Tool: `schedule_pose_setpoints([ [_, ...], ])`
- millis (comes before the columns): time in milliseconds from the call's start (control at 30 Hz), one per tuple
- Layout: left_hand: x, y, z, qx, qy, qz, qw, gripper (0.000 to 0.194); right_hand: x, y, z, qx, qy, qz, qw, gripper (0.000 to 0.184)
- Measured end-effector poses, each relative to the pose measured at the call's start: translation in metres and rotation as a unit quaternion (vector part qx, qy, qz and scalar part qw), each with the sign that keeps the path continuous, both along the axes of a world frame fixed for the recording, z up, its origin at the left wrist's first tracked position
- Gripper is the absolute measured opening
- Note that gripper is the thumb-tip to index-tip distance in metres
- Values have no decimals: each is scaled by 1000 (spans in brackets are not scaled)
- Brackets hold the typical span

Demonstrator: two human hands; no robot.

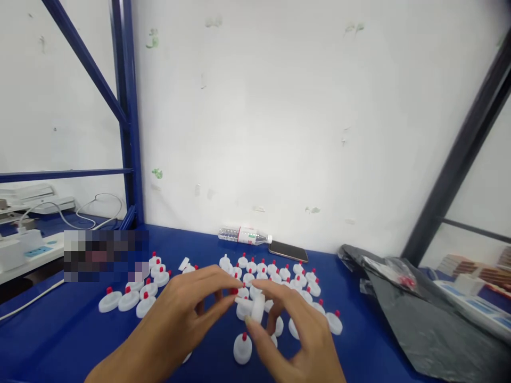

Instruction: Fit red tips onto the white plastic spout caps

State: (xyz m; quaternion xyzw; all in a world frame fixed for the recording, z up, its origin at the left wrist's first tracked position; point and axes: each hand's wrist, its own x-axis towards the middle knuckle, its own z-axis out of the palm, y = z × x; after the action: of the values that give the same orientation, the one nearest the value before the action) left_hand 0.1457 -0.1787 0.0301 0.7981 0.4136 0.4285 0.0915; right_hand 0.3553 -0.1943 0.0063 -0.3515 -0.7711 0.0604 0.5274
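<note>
My right hand [301, 332] pinches a white round plastic nozzle cap [258, 308] between thumb and fingers, its thin spout pointing left. Close by on the left, my left hand [187, 306] is closed in a pinch, with a small red tip cap [235, 291] between thumb and index finger. The spout lies just below the red tip cap; whether they touch I cannot tell. Around and behind both hands stand several white nozzle caps with red tips, one of them [242, 349] in front, between my wrists. A white cap [225, 261] at the back shows a bare spout.
Along the wall on the blue table [179, 239] lie a water bottle [245, 235] and a phone [288, 251]. Dark plastic bags [399, 298] cover the right side. At left are a power strip [35, 252] with cables and a blue rack post [130, 117].
</note>
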Motion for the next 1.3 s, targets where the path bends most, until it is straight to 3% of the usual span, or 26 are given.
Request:
schedule_pose_setpoints([
  [200, 8, -2, 2, 29, -24, -57, 998, 21, 1, 1, -1, 4, 29, -24, 999, 23],
  [367, 10, -7, 3, 60, -30, -70, 995, 25, 7, 0, -1, 20, 19, -36, 999, 21],
  [500, 16, -10, 3, 34, -36, -87, 995, 21, 21, 4, 1, 36, -22, -20, 999, 26],
  [733, 23, -7, 6, 83, -40, -57, 994, 25, 22, 5, 0, -28, 4, -25, 999, 23],
  [1033, 25, -5, -4, -39, -80, -89, 992, 20, 24, 12, -4, -70, -3, -16, 997, 25],
  [1200, 27, -5, -1, 35, -81, -37, 995, 21, 24, 13, -4, -89, 3, -18, 996, 27],
  [1300, 26, -4, -3, 18, -79, -36, 996, 20, 23, 12, -3, -78, 20, -45, 996, 29],
])
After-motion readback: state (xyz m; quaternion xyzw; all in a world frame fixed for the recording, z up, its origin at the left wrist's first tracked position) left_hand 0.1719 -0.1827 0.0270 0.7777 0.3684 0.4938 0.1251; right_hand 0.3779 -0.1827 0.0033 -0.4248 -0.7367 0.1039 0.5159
